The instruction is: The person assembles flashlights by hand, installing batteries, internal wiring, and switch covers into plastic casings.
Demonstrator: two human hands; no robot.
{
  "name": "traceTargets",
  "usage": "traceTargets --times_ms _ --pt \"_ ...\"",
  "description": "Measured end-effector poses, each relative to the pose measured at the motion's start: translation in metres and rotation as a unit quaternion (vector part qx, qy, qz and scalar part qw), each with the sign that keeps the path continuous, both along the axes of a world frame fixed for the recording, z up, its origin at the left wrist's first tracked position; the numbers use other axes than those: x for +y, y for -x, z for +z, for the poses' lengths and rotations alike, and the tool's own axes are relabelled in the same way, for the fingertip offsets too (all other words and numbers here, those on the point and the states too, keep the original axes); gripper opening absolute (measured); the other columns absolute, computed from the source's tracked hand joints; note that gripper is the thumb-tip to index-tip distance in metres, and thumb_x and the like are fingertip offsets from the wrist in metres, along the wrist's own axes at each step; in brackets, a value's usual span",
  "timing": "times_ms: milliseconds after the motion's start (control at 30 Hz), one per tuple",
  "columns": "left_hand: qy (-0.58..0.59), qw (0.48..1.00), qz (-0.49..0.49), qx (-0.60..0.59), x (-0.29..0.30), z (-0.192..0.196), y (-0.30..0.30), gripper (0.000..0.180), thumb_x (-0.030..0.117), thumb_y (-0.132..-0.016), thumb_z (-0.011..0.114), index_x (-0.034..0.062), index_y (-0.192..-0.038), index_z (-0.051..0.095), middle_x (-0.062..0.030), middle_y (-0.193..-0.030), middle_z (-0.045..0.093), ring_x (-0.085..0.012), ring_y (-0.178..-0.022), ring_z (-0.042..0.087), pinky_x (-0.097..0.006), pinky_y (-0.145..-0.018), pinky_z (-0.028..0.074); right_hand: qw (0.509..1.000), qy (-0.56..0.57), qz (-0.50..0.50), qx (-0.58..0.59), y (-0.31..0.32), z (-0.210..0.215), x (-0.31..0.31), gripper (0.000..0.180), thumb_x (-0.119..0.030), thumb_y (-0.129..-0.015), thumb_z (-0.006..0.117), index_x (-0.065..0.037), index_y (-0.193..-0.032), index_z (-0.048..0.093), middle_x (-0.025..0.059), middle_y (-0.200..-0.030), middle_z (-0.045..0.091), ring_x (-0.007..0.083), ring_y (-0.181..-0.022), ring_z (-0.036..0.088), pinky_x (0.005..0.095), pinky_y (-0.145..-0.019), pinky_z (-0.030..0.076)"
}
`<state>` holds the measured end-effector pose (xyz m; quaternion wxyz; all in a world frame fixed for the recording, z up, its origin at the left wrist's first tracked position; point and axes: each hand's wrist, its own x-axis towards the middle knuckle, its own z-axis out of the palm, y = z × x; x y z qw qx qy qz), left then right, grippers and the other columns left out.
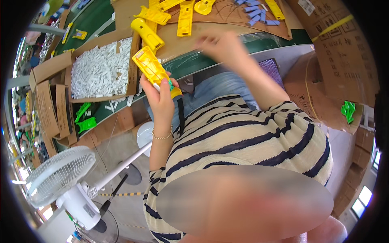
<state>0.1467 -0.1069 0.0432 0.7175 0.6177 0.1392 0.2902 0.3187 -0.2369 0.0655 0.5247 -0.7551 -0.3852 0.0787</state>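
Observation:
My left hand (159, 94) is closed around a yellow plastic housing half (150, 65), its hollow side up with thin red wire inside. A small green and white part (169, 84) shows by the fingers at its lower end. Over the table's near edge, my right hand (223, 45) is smeared by motion, its fingers bent; whether anything is in them I cannot make out. Just beyond the held piece lies a rounded yellow housing (148, 34). More yellow housing parts (185, 18) lie on the cardboard farther back.
A carton (134, 60) full of small white plastic pieces stands on the left. Blue cylinders with wires (255, 14) lie at the back right. Green plastic parts (86, 123) sit below the carton. A white fan (60, 174) stands lower left; large cardboard boxes (344, 52) rise at right.

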Motion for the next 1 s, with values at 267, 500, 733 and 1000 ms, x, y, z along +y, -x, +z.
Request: traceTargets --times_ms 267,500,733,1000 --pt "0.023 0.998 -0.049 0.039 -0.006 -0.002 -0.004 0.044 0.002 -0.091 0.041 0.0043 -0.131 0.023 -0.0145 -0.104 0.049 -0.0176 -0.072 0.057 -0.03 -0.054 0.052 0.899 0.278 -0.198 -0.273 -0.161 -0.02 -0.123 0.023 -0.011 -0.077 0.066 -0.005 -0.099 0.068 0.011 -0.085 0.064 0.0258 -0.083 0.064 0.0333 -0.073 0.05" --pt "0.037 0.997 -0.061 0.037 -0.007 -0.006 -0.007 0.039 0.004 -0.092 0.043 0.005 -0.128 0.028 -0.0133 -0.102 0.051 -0.0183 -0.074 0.056 -0.031 -0.067 0.049 0.918 0.253 -0.064 -0.299 -0.155 -0.035 -0.11 0.025 -0.002 -0.074 0.067 -0.008 -0.099 0.066 0.0106 -0.094 0.054 0.0223 -0.081 0.06 0.034 -0.075 0.048" --pt "0.04 0.998 -0.048 0.029 -0.003 -0.016 -0.009 0.044 0.001 -0.092 0.044 0.0046 -0.131 0.024 -0.013 -0.102 0.05 -0.0154 -0.075 0.056 -0.028 -0.061 0.05 0.981 -0.186 -0.045 0.032 -0.086 0.002 -0.057 0.019 -0.007 -0.079 0.069 -0.001 -0.096 0.062 0.0026 -0.085 0.065 0.0029 -0.07 0.057 0.0183 -0.057 0.043" --pt "-0.043 0.994 -0.041 0.087 -0.014 -0.008 -0.006 0.054 -0.002 -0.088 0.044 0.0027 -0.135 0.018 -0.0124 -0.113 0.046 -0.0161 -0.09 0.055 -0.029 -0.077 0.05 0.948 -0.096 0.048 0.299 0.042 0.017 0.027 0.026 -0.003 -0.077 0.07 0.004 -0.099 0.057 0.0077 -0.083 0.065 0.0066 -0.061 0.059 0.0193 -0.051 0.047"
